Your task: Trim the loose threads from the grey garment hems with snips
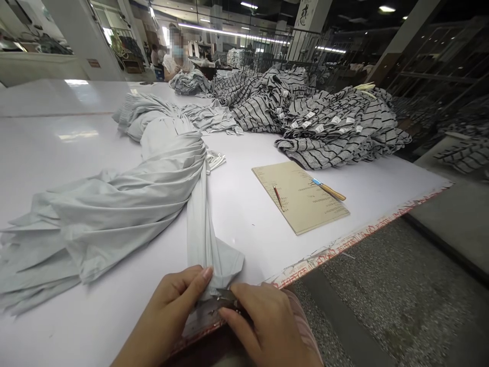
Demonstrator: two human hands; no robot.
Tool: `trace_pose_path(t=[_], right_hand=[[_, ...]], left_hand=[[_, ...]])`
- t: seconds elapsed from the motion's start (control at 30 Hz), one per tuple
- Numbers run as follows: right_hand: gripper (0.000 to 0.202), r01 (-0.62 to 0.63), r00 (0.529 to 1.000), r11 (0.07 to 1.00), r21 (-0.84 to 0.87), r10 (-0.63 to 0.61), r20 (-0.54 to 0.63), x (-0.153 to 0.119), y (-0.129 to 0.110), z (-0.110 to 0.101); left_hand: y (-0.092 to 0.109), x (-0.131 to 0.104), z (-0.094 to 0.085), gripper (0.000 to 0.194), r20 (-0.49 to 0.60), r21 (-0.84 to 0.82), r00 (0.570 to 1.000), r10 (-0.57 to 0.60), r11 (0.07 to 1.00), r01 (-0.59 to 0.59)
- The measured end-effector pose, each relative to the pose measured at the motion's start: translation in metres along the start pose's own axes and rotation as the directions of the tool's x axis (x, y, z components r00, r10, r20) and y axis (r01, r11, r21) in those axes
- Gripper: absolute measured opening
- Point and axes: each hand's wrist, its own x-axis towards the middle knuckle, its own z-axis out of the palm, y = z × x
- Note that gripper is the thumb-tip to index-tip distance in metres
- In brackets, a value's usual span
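Fingers of the left hand [173, 300] pinch pale gray fabric [214, 250] at the table's edge; beside them, the right hand [267, 318] grips a dark tool [229, 300] (largely hidden, its type unclear).

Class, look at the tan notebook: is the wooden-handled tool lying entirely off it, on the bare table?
No, the wooden-handled tool lies across the right part of the tan notebook.
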Motion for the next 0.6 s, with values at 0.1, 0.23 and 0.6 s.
trace_pose_path(t=[0.1, 0.23, 0.6], right_hand=[[0.051, 0.041, 0.998, 0.999, -0.024, -0.042, -0.051, 0.003, -0.002, 0.003], [0.055, 0.055, 0.996, 0.998, -0.023, -0.056, -0.076, 0.003, -0.001, 0.005], [0.031, -0.096, 0.994, 0.985, 0.145, 0.087, 0.066, -0.008, 0.009, 0.004]], left_hand=[[-0.003, 0.000, -0.002, 0.047, 0.010, 0.021, 1.000, 0.013, 1.000, -0.013], [-0.008, 0.001, -0.005, 0.045, 0.026, 0.061, 0.999, 0.028, 0.998, -0.030], [-0.022, 0.002, -0.016, 0.041, 0.093, 0.306, 0.987, 0.134, 0.939, -0.156]])
